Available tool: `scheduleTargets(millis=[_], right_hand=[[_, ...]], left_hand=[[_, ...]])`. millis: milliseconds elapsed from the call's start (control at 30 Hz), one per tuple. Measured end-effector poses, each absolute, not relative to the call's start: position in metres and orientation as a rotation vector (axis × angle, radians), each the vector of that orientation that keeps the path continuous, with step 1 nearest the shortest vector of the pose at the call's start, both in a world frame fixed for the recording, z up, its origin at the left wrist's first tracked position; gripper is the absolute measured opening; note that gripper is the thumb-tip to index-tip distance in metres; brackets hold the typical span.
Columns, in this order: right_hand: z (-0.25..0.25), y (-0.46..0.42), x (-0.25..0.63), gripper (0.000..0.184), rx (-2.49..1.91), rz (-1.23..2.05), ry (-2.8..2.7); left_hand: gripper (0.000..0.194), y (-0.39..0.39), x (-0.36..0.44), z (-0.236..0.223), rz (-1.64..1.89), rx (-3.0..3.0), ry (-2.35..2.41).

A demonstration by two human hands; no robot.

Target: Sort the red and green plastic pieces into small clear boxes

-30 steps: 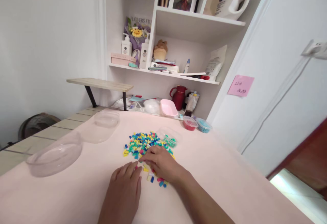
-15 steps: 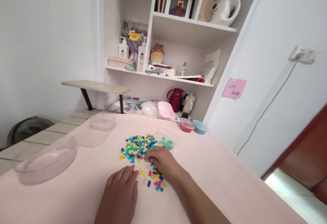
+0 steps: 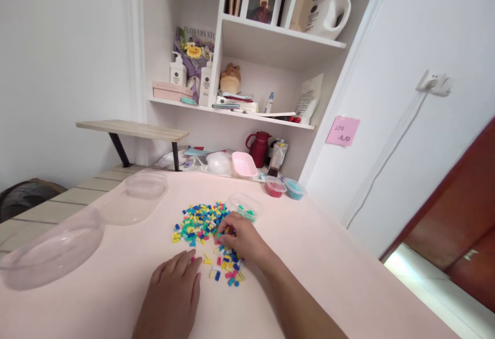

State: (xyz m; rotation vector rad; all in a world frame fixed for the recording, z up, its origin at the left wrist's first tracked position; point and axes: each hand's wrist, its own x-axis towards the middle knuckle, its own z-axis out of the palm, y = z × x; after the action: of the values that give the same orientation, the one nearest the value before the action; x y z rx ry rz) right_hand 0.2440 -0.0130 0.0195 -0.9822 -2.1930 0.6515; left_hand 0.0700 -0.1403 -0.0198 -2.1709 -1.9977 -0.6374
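Observation:
A loose pile of small coloured plastic blocks in yellow, blue, green, white and pink lies on the pink table. A smaller scatter of blocks trails toward me. My right hand is over the pile's right side, thumb and fingertips curled together low among the blocks; whatever is between them is too small to make out. Just beyond it, a clear plastic tub holds green blocks. My left hand rests flat on the table, fingers stretched out, a pink block near its fingertips.
Two large clear plastic containers stand at the left. Round tubs of red pieces and blue pieces sit at the back right. Behind are a pink tray, a dark red jug and a small wooden shelf.
My right hand has lifted slightly and its thumb now shows, with fingertips still at the blocks. My left hand stays flat. The whole view has shifted a little.

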Motion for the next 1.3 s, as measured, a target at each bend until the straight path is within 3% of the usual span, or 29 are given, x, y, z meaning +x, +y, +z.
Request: scheduleTargets(millis=[300,500,700,833,967,1300], right_hand=[[0.035,-0.007,0.26,0.007,-0.914,0.698,-1.922],[0.036,0.021,0.292,0.021,-1.113,0.326,-1.615],[0.037,0.024,0.3,0.038,-1.192,0.292,-1.578],[0.043,0.006,0.291,0.034,-1.226,0.384,-1.78],[0.051,-0.014,0.28,0.025,-1.409,0.243,-1.986],[0.05,-0.021,0.284,0.029,-1.809,0.018,-2.314]], left_hand=[[0.043,-0.14,0.07,-0.017,-0.596,-2.18,-2.031],[0.043,-0.141,0.071,-0.015,-0.586,-2.18,-2.052],[0.043,-0.14,0.07,-0.014,-0.575,-2.174,-2.044],[0.044,-0.14,0.07,-0.014,-0.536,-2.177,-2.044],[0.044,-0.14,0.07,-0.014,-0.511,-2.172,-2.05],[0.045,-0.14,0.072,-0.012,-0.522,-2.183,-2.069]])
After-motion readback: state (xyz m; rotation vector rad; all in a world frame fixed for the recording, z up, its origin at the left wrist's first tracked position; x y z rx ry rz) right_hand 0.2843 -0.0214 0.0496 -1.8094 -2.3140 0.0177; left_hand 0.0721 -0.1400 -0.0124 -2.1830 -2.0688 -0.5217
